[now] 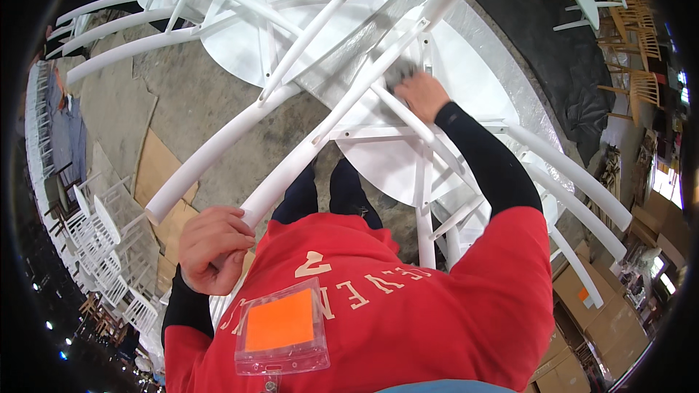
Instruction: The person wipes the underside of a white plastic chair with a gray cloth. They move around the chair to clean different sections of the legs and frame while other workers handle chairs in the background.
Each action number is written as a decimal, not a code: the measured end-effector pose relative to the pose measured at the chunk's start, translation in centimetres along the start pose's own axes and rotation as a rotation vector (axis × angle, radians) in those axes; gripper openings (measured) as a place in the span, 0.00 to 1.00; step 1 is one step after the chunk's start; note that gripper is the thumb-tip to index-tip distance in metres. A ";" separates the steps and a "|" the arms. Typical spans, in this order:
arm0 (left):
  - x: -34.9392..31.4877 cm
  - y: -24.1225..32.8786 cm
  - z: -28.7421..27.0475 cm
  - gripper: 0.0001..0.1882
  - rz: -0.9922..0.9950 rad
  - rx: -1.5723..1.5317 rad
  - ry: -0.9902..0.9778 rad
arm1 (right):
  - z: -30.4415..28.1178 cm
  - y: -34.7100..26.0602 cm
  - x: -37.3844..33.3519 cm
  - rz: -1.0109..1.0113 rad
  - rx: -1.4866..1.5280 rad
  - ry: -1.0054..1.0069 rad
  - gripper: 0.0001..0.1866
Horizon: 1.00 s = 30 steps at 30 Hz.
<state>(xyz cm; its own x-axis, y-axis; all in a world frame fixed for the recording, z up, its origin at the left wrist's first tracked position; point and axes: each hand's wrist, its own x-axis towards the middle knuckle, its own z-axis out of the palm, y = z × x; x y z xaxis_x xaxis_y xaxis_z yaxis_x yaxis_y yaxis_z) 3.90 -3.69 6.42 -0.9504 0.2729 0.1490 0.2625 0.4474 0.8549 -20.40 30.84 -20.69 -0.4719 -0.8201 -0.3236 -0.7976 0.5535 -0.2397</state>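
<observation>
An upturned white chair (466, 65) is in front of me, its round seat facing down and its legs and crossbars sticking up. My left hand (215, 251) is closed at the near end of a long white chair leg (291, 167), with the fingers curled around it. Across the frame, my right hand (424, 94) reaches in among the crossbars close to the seat's underside. Motion smears its fingers, which are bent over a small dark grey thing whose kind I cannot make out. A slanting white crossbar (415, 124) passes just beside this hand.
Another upturned white chair (240, 36) stands to the left, its legs jutting toward me. Clear plastic film (510, 51) covers the surface beneath. Several white chairs (95, 247) stand far left; wooden chairs (633, 36) line the far right. Cardboard boxes (597, 320) sit at lower right.
</observation>
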 end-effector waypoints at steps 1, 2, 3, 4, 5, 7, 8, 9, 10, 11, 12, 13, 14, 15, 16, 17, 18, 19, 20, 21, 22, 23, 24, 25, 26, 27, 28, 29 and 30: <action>-0.1 -0.2 -0.2 0.11 0.022 -0.013 -0.005 | 1.1 0.1 -1.8 -0.039 0.182 0.074 0.11; -0.2 -0.2 -0.1 0.11 0.035 -0.020 -0.007 | 0.7 -0.2 -2.1 -0.061 0.209 0.037 0.11; -0.3 -0.2 0.1 0.12 0.041 -0.025 0.001 | 0.2 -0.3 -2.0 -0.084 0.236 -0.002 0.11; -0.3 -0.2 0.1 0.12 0.051 -0.029 0.004 | -0.7 -0.3 -1.5 -0.047 0.127 -0.006 0.12; -0.3 -0.2 0.0 0.12 0.052 -0.028 0.002 | -1.6 -0.4 -0.3 -0.013 0.029 -0.008 0.12; -0.5 -0.3 -0.1 0.12 0.052 -0.057 0.011 | -3.1 0.1 1.7 0.142 -0.147 0.115 0.14; -0.4 -0.4 -0.2 0.12 0.058 -0.080 0.006 | -3.1 1.0 2.5 0.205 -0.241 0.189 0.14; -0.3 -0.4 -0.2 0.12 0.075 -0.081 0.002 | -2.9 1.4 2.9 0.269 -0.336 0.261 0.14; -0.3 -0.5 -0.3 0.12 0.083 -0.076 0.004 | -1.6 1.2 3.0 0.252 -0.365 0.353 0.14; -0.3 -0.6 -0.4 0.11 0.097 -0.077 0.009 | -0.7 0.8 2.8 0.236 -0.400 0.443 0.14; -0.3 -0.6 -0.5 0.11 0.106 -0.065 -0.013 | -0.1 0.8 2.3 0.222 -0.438 0.531 0.13; -0.2 -0.6 -0.5 0.11 0.101 -0.034 -0.019 | -0.7 0.3 2.3 0.188 -0.387 0.352 0.13; -0.3 -0.4 -0.4 0.10 0.086 0.000 -0.022 | -1.4 -1.0 1.7 0.145 -0.332 0.173 0.13; -0.5 -0.4 -0.5 0.10 0.079 -0.009 -0.028 | -2.3 -1.8 0.8 0.121 -0.291 -0.009 0.12; -0.5 -0.6 -0.5 0.09 0.095 -0.022 -0.036 | -2.8 -1.7 0.1 0.126 -0.168 -0.106 0.11; -0.6 -0.8 -0.5 0.09 0.111 -0.037 -0.041 | -2.6 -1.4 -0.6 0.132 -0.046 -0.204 0.10; -0.5 -1.1 -0.4 0.09 0.160 -0.074 0.001 | -2.1 -1.0 -1.3 0.063 -0.012 -0.191 0.08; -0.5 -1.0 -0.3 0.09 0.154 -0.084 -0.005 | -2.3 -1.2 -0.9 0.063 -0.074 -0.160 0.09; -0.5 -1.0 -0.2 0.09 0.146 -0.095 -0.010 | -2.4 -1.3 -0.3 0.061 -0.135 -0.129 0.09; -0.4 -1.0 -0.3 0.09 0.138 -0.104 -0.015 | -2.5 -1.4 0.4 0.058 -0.196 -0.097 0.10; -0.5 -1.1 -0.3 0.09 0.148 -0.112 -0.029 | -2.8 -1.4 1.7 0.144 -0.383 -0.131 0.12; -0.7 -1.1 -0.1 0.09 0.154 -0.121 0.000 | -3.3 -1.2 2.8 0.216 -0.468 -0.027 0.15; -0.9 -1.1 0.1 0.09 0.161 -0.129 0.027 | -3.7 -1.0 3.6 0.216 -0.636 0.065 0.18; -0.7 -1.2 0.1 0.09 0.192 -0.156 0.033 | -3.6 0.2 3.9 0.355 -0.658 0.032 0.22; -0.7 -1.4 -0.2 0.09 0.182 -0.148 0.010 | -3.4 0.4 4.3 0.357 -0.605 0.047 0.21; -0.6 -1.6 -0.5 0.10 0.174 -0.143 -0.016 | -2.9 0.4 4.2 0.364 -0.552 0.062 0.20; -0.6 -1.5 -0.7 0.11 0.170 -0.121 -0.030 | -2.5 -0.2 4.2 0.339 -0.536 0.092 0.18; -0.7 -1.5 -0.6 0.12 0.164 -0.119 -0.034 | -1.9 -1.1 4.0 0.316 -0.521 0.122 0.17; -0.8 -1.5 -0.5 0.12 0.159 -0.118 -0.038 | -1.3 -2.0 3.5 0.294 -0.507 0.152 0.16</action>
<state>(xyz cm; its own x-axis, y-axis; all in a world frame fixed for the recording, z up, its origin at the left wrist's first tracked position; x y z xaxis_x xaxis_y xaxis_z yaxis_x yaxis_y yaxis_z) 4.17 -5.04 5.31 -0.8909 0.3651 0.2702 0.3856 0.2936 0.8747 -20.97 26.70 -20.17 -0.7182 -0.6756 -0.1665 -0.6877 0.6527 0.3178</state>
